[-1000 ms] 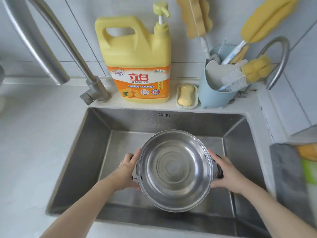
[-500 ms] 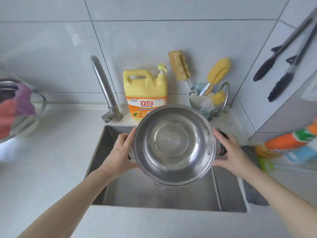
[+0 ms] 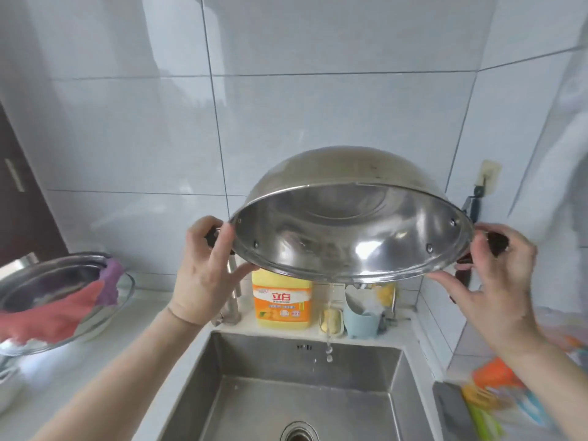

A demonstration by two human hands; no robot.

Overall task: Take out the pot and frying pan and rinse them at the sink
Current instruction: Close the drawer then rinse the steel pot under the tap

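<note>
Overhead, both hands' grip clamps pot [image 3: 351,230] handles, left hand [image 3: 206,265], right hand [image 3: 496,278]; water drips into sink [image 3: 305,393].

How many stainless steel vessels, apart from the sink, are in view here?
2. The pot is held tipped above the sink by the left hand and right hand. A bowl holding cloths sits on the counter at far left. Others may lie outside the frame.

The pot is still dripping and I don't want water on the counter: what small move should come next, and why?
Probably hold the pot tipped over the sink a moment longer. Both the left hand and right hand grip its handles, and water is running off the lower rim into the basin.
</note>
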